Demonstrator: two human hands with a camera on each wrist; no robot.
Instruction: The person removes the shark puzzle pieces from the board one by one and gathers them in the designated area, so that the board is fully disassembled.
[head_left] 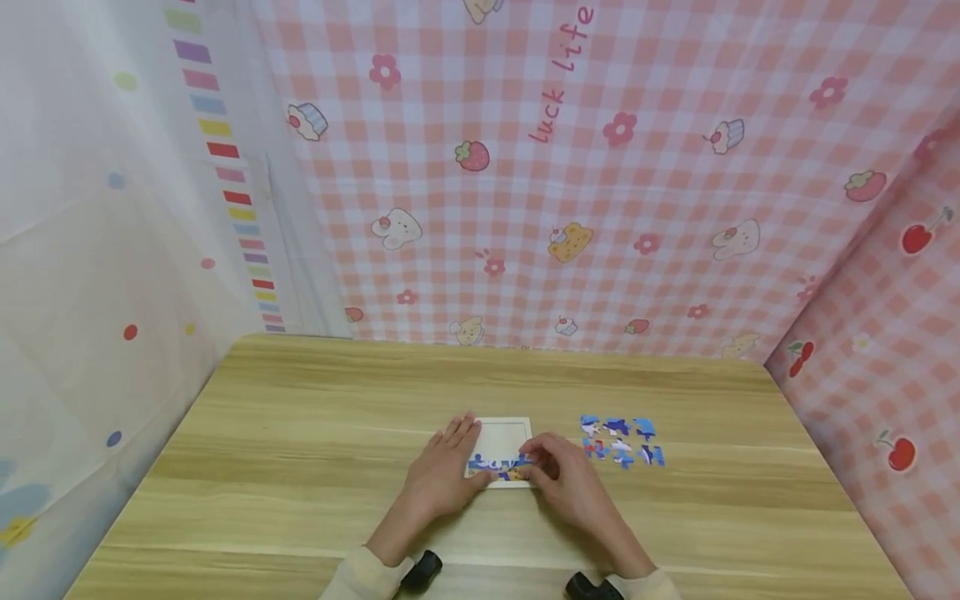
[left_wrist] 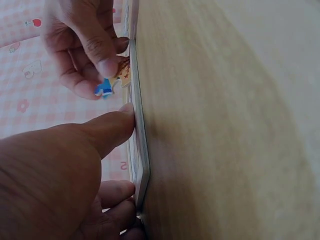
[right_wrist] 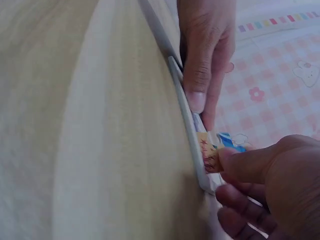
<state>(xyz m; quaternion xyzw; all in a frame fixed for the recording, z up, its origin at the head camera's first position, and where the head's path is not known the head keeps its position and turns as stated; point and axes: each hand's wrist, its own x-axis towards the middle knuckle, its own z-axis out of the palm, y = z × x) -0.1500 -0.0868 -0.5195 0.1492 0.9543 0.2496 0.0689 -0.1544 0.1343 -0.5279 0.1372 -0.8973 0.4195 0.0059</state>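
A white puzzle tray (head_left: 504,435) lies on the table, with joined blue and purple puzzle pieces (head_left: 491,465) along its near side. My left hand (head_left: 444,471) rests on the tray's left side, fingers extended and thumb on the near edge. At the tray's near right corner, my right hand (head_left: 566,477) pinches a jigsaw piece (right_wrist: 211,156) between thumb and fingers. That piece is blue on one part and yellow-orange with red marks on another. In the left wrist view it stands tilted up at the tray; whether it is seated is hard to tell.
Several loose puzzle pieces (head_left: 618,452), mostly blue, lie in two rows to the right of the tray. The wooden table (head_left: 300,433) meets a pink checked cloth (head_left: 525,283) at its back edge. Black wrist straps (head_left: 422,572) sit on both forearms.
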